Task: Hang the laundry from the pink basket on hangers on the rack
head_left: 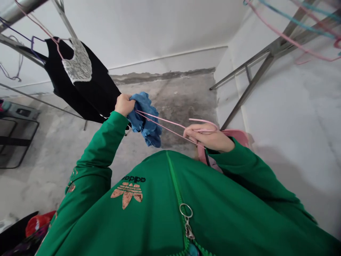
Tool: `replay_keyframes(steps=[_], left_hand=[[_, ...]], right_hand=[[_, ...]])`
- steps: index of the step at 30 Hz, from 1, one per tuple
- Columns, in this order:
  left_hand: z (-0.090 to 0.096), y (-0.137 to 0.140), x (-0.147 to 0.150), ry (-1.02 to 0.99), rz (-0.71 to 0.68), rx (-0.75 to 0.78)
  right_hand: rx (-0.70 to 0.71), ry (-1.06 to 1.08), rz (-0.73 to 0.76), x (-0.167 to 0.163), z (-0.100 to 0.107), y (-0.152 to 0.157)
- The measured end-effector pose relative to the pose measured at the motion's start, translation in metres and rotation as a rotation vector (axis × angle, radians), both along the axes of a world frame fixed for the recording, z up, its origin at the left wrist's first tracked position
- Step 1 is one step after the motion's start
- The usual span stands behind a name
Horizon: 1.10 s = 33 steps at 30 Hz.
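Observation:
Bunched blue cloth (147, 117), perhaps a garment, hangs from my left hand (124, 105), whose fingers are closed on its upper left edge. A pink clothes hanger (167, 121) runs from the cloth across to the right, one end hidden in the folds. My right hand (210, 137) is wrapped around the other end of this hanger, and its hook curves out above the fingers. Just behind my left hand hangs a black garment (98, 74) with a pale lace collar (78, 65).
A metal rack (62, 16) with hangers stands at the left, and a second metal frame (255, 76) with pink and blue hangers is at the right. A pink basin (237, 135) sits behind my right wrist. A black-framed stand (20, 142) is at far left.

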<state>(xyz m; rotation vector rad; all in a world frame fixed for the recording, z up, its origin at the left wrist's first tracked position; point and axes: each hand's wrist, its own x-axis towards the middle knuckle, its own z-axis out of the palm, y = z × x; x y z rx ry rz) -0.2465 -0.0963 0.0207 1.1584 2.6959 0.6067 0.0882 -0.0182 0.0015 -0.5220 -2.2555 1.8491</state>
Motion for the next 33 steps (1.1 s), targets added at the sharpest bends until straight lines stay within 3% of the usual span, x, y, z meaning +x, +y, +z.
replay_keyframes(steps=[4,10,13,18,24,29,33], left_hand=[[0.009,-0.003,0.025,0.062,-0.130,-0.138],[0.013,-0.008,0.075,0.321,-0.342,-0.382],[0.016,-0.011,0.062,0.379,-0.294,-0.348],[0.015,-0.019,0.013,0.330,-0.222,-0.229],[-0.009,-0.016,-0.012,0.005,-0.180,0.085],[-0.009,-0.008,-0.009,-0.047,-0.182,-0.004],[0.007,-0.006,0.007,0.110,-0.169,-0.152]], right_hand=[[0.032,0.030,0.002,-0.027,-0.012,-0.001],[0.159,0.088,-0.073,-0.082,-0.030,0.000],[0.116,0.084,-0.065,-0.081,-0.029,0.007],[0.101,0.085,-0.044,-0.048,-0.018,0.014],[0.124,0.072,-0.041,-0.042,-0.014,0.009],[0.127,0.063,-0.005,-0.045,-0.013,0.010],[0.108,0.041,0.079,-0.039,-0.010,0.016]])
